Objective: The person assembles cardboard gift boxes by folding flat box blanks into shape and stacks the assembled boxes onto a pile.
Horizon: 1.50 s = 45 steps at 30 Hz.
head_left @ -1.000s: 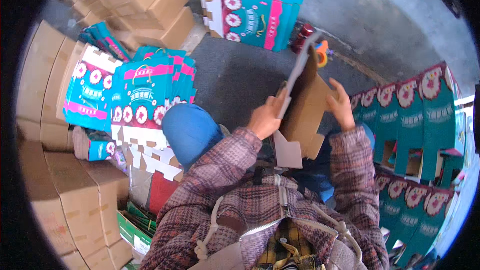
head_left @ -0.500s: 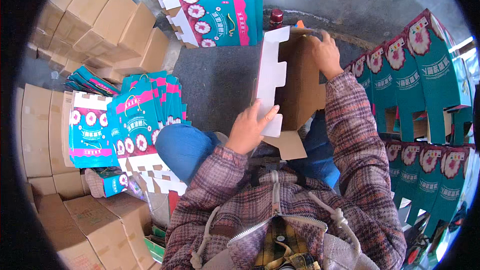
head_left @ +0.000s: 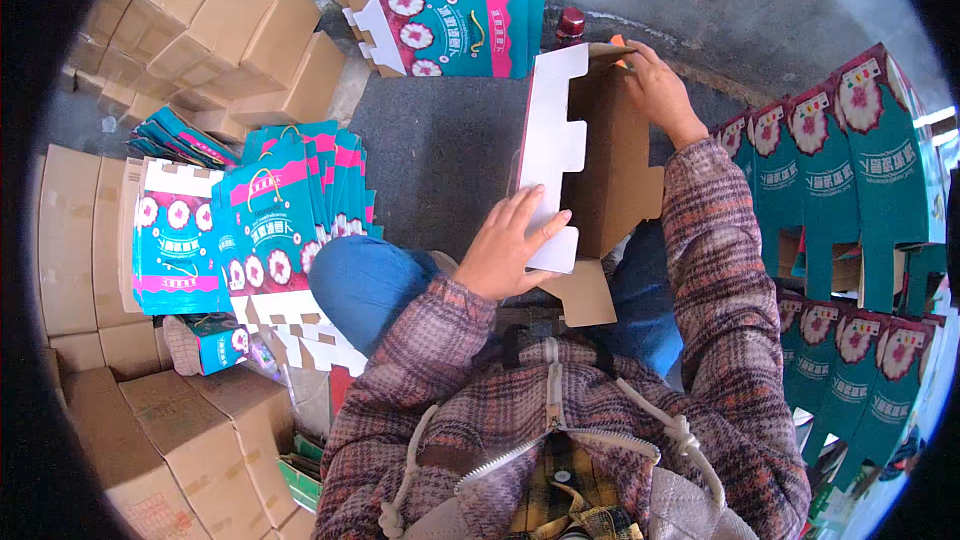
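Between my knees stands a carton [head_left: 613,140], partly folded up, with its plain brown inside facing up. Along its left side runs a white notched flap [head_left: 553,120], and a brown flap [head_left: 583,297] sticks out at the near end. My left hand [head_left: 513,248] holds the near left corner, fingers on the outer side and thumb over the white flap. At the far right corner my right hand [head_left: 662,95] grips the edge, its fingertips curled over the rim and partly hidden.
Flat teal and pink cartons [head_left: 270,230] lie stacked at the left, and more [head_left: 450,15] stand at the far wall. Brown boxes [head_left: 215,20] are piled along the left. Folded teal cartons [head_left: 870,155] stand in rows at the right. A dark red bottle [head_left: 570,24] stands behind the carton.
The view has shifted slightly. Both hands keep their hold on the carton, and the right hand's fingers curl a little further over its far edge.
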Tool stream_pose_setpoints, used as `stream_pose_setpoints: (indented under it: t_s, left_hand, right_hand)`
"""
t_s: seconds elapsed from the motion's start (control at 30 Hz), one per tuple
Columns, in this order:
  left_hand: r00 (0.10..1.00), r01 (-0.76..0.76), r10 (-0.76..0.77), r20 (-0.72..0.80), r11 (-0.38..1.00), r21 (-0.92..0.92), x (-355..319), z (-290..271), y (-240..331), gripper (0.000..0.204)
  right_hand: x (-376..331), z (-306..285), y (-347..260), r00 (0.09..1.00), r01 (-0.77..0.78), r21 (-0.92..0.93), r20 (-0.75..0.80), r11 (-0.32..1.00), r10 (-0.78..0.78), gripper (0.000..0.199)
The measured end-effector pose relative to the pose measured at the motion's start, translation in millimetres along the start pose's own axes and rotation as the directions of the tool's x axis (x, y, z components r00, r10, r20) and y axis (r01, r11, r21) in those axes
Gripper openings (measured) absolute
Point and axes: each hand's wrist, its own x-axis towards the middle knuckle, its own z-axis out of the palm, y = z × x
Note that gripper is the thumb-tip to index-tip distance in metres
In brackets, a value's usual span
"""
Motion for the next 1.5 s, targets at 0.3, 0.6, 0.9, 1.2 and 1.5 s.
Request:
stream_pose_setpoints:
  t_s: [0.3, 0.6, 0.9, 1.2, 1.5]
  left_hand:
    - [0.998, 0.023, -0.024, 0.063, 0.999, 0.023, -2.5, 18.2, -3.9, 0.066]
    - [0.999, 0.027, -0.027, 0.02, 0.999, -0.021, -1.5, 22.9, -11.7, 0.06]
    - [0.995, 0.063, -0.048, 0.091, 0.982, -0.178, -30.0, 12.9, 9.9, 0.065]
    - [0.968, 0.178, -0.1, -0.229, 0.918, 0.353, 6.7, 62.3, 29.2, 0.048]
    - [0.977, 0.169, -0.169, -0.133, 0.985, -0.012, 29.3, 79.8, 61.6, 0.058]
  right_hand:
    - [3.4, 11.9, 9.7, 0.998, -0.003, -0.035, 0.057, 0.999, 0.005, 0.053]
    - [3.5, 1.9, -10.7, 0.952, 0.307, -0.088, 0.03, 0.948, -0.305, 0.024]
    - [-8.4, 14.9, -6.2, 0.956, 0.218, -0.17, 0.233, 0.961, -0.176, 0.02]
    - [-8.3, 5.9, -12.9, 0.934, 0.109, -0.139, 0.353, 0.984, -0.053, 0.025]
    - [-8.5, 8.7, -16.1, 0.956, 0.098, -0.099, 0.287, 0.99, -0.066, 0.021]
